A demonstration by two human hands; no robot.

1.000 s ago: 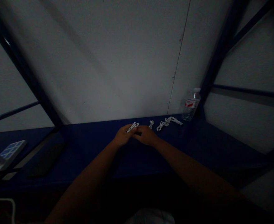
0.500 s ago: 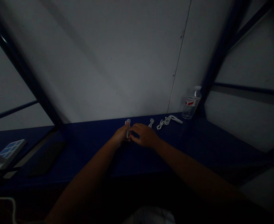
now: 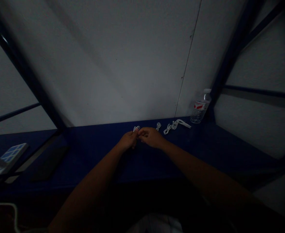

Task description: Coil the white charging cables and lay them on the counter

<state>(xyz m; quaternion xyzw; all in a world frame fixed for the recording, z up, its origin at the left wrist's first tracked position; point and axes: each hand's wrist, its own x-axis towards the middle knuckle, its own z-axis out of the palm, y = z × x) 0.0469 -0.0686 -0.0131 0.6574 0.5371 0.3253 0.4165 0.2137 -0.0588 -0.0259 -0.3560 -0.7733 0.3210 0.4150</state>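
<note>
My left hand (image 3: 129, 139) is closed on a bundled white cable (image 3: 136, 128), whose looped top sticks up past the thumb. The rest of that bundle is hidden by my fingers. Right beside it, my right hand (image 3: 151, 136) has its fingers curled and thumb and fingertips drawn together against the left thumb. What those fingertips pinch, if anything, is too dark and small to see. Behind my right hand lies a small tied white cable (image 3: 158, 126). Farther right are more coiled white cables (image 3: 174, 125), one with long straight ends.
A clear plastic bottle (image 3: 199, 108) with a red and white label stands at the back right of the blue tabletop (image 3: 96, 155). A dark flat object (image 3: 50, 163) lies at left, near a blue-and-white box (image 3: 13, 153). Blue frame posts (image 3: 28, 71) flank the pale wall.
My right hand's thumb and fingers have closed from a wider gap and come up against my left hand. The held cable has tilted to the right, and less of it shows.
</note>
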